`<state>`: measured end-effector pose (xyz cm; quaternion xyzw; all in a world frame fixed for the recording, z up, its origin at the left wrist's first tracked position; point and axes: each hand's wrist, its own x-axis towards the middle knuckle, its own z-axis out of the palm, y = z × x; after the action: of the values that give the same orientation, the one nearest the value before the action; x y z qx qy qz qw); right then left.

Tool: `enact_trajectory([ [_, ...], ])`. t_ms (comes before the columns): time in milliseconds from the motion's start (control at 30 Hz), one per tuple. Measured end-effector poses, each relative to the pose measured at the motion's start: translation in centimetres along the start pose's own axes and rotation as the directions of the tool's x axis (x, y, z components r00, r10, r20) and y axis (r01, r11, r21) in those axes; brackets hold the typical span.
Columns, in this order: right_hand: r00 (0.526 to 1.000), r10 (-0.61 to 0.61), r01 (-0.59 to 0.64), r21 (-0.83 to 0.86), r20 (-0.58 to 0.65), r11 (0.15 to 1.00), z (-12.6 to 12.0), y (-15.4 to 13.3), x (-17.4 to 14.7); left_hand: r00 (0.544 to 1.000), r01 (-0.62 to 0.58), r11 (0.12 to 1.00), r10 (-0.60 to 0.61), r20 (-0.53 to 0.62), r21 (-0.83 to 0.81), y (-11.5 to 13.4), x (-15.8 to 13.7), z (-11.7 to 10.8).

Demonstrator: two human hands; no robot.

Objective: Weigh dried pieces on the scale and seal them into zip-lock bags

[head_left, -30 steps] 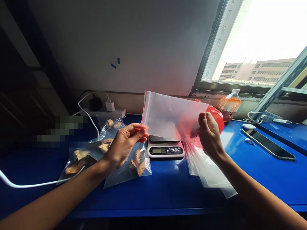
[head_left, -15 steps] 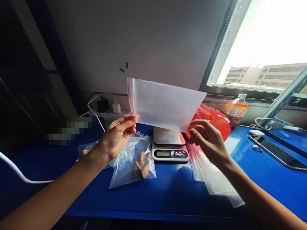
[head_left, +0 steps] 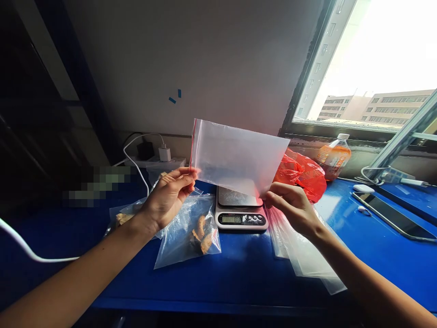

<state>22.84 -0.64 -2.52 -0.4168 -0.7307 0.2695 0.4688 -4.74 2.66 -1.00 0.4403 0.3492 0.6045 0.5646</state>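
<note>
We see an indoor workspace with a blue desk. Right of the scale are a phone and window.

Daylight blasts in from the window at upper right, sky clipped to white; exposure drops off leftward to near black, wall dim grey. Glare on the right of the tabletop, small highlights on the clear bag, translucent bag reads pale. Wide-angle stretch on the forearms toward the lower corners, mosaic patch at left unreadable.
</note>
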Motion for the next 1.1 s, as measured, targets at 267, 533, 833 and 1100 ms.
enact_trajectory([
  [267, 0.989, -0.124, 0.132, -0.098, 0.086, 0.986, 0.2, -0.6, -0.1, 1.000, 0.020, 0.999, -0.020, -0.015, 0.050, 0.7, -0.1, 0.1],
  [533, 0.893, -0.231, 0.297, 0.121, -0.386, 0.947, -1.5, -0.1, -0.1, 0.999, 0.016, 0.996, -0.020, 0.044, 0.084, 1.4, -0.3, -0.1],
  [833, 0.867, -0.302, 0.199, -0.280, -0.396, 0.939, -0.3, -0.7, -0.1, 0.915, -0.403, 0.682, 0.275, 0.296, 0.611, 1.8, -0.1, 2.3],
  [1100, 0.786, -0.609, 0.312, -0.782, -0.107, 0.539, 3.1, -1.7, -0.3, 0.606, -0.789, 0.161, 0.370, 0.705, 0.593, 0.1, -2.2, 4.7],
])
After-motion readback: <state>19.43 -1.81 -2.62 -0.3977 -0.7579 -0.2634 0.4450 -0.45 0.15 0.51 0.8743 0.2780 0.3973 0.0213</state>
